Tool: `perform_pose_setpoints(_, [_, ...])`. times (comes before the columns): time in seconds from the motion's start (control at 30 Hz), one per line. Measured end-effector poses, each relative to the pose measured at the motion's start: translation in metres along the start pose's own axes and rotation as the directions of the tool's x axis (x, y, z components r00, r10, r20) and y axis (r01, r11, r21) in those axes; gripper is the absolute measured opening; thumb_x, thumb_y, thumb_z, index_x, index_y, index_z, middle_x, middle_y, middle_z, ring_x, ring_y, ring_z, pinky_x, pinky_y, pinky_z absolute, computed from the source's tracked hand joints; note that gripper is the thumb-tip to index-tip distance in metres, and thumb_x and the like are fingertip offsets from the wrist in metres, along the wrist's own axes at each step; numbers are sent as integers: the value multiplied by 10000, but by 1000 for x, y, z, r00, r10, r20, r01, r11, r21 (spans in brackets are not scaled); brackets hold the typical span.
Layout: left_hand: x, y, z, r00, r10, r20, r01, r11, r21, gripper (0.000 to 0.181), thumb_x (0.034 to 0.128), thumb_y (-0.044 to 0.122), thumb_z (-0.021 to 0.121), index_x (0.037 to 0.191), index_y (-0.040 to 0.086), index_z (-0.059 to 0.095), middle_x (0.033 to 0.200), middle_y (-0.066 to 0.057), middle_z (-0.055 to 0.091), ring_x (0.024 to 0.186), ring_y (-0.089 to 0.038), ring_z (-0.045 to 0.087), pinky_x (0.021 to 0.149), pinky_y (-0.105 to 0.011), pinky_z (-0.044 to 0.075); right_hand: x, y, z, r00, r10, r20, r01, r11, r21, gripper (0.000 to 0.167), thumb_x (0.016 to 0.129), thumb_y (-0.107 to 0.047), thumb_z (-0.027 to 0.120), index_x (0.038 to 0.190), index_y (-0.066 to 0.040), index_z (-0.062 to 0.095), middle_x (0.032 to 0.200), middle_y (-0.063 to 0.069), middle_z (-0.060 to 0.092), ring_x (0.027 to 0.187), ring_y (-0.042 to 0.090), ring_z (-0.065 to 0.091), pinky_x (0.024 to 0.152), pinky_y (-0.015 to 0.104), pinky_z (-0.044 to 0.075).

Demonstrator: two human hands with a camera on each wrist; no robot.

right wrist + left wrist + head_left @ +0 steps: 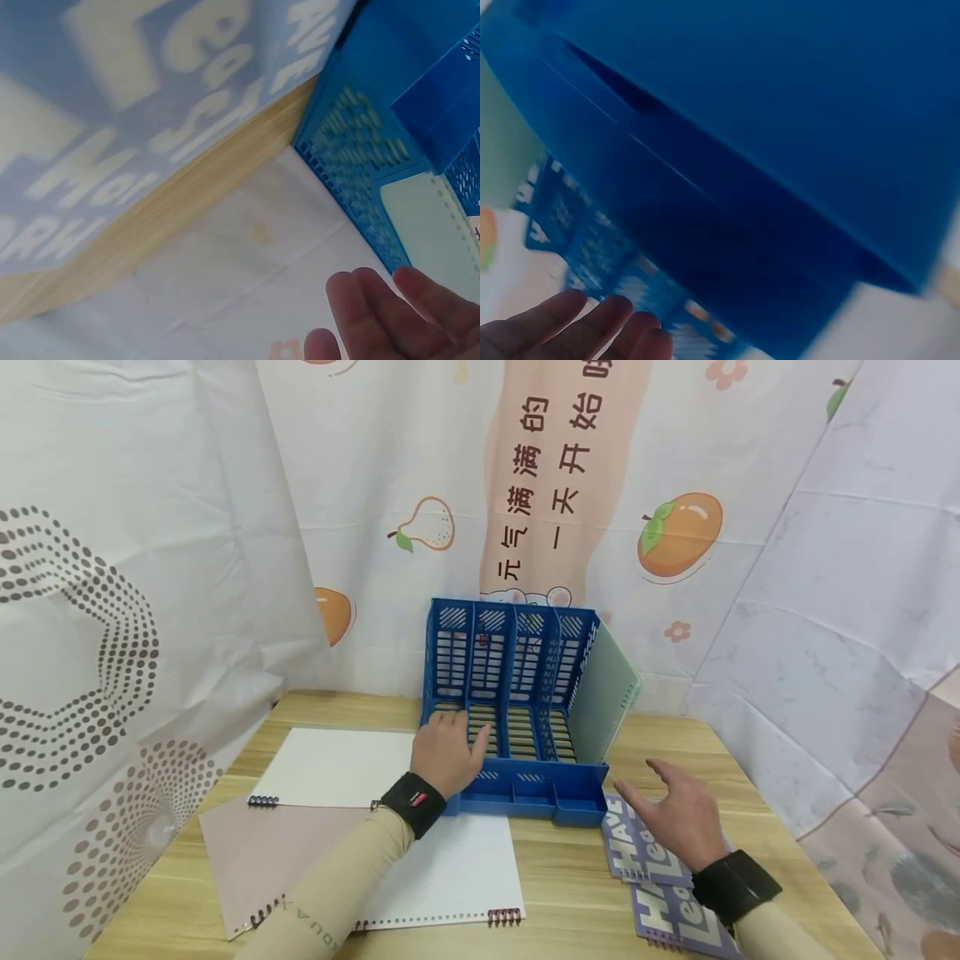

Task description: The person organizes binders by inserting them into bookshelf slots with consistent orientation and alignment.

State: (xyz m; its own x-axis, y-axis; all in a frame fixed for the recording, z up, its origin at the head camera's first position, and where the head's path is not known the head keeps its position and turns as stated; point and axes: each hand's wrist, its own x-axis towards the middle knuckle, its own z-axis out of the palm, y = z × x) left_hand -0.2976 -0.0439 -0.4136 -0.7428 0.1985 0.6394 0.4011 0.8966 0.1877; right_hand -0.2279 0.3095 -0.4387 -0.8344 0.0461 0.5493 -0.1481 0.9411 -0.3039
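A blue plastic file rack (491,772) with several upright compartments stands on the table. A pale green spiral notebook (606,693) stands upright at its right end. My left hand (447,756) is over the rack's front left part, fingers extended and holding nothing; its fingers (611,315) also show in the left wrist view, below the blue plastic. My right hand (678,814) hovers above purple spiral notebooks (652,914) with white lettering, thumb and fingers spread and nothing between them. Whether it touches them I cannot tell.
On the left lie a cream spiral notebook (337,764), a pinkish one (255,852) and a white one (457,868), partly overlapping and partly under my left arm. A printed curtain (375,635) hangs behind the wooden table (570,885) and along its sides.
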Motion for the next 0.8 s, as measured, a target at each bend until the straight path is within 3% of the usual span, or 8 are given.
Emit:
perform_pose_setpoints(0.13, [-5,22,2,997,73,30,-73,997,-2,529,1024,492,530,1183,23,715,1141,-153,736,1048,-325,684,854,-453,575,-5,5,-8,998,-5,70,7,999,-39,769,866,-578,755,1296,47,633,1247,319,646,1136,540,587,937,700,422])
perform_pose_setpoints(0.27, [-11,46,2,987,137,85,-136,991,-21,554,1033,532,504,1232,53,698,1195,-117,726,1083,-280,681,908,-413,559,-10,11,-13,993,-40,112,45,998,-46,792,846,-592,768,1307,37,631,1233,314,655,1132,546,589,941,726,377])
perform_pose_setpoints(0.43, [-15,73,3,970,220,99,-216,975,-50,582,1033,568,487,1254,73,698,1225,-87,722,1108,-239,685,935,-370,551,-14,16,-19,983,-66,173,80,994,-80,847,817,-647,766,1309,29,631,1246,305,655,1128,536,604,925,730,387])
perform_pose_setpoints(0.63, [-20,100,9,941,329,82,-322,943,-87,565,1029,578,485,1221,96,710,1175,-46,735,1064,-192,696,909,-322,554,-21,22,-27,967,-99,235,125,987,-99,858,800,-641,785,1317,25,630,1263,307,643,1147,537,595,922,722,398])
perform_pose_setpoints(0.8, [-26,124,15,911,384,150,-377,923,-74,592,1024,615,462,1272,129,691,1224,-13,723,1108,-156,679,936,-288,537,-26,27,-35,945,-139,296,175,980,-97,811,776,-590,830,1279,22,663,1194,274,685,1088,509,639,890,692,446])
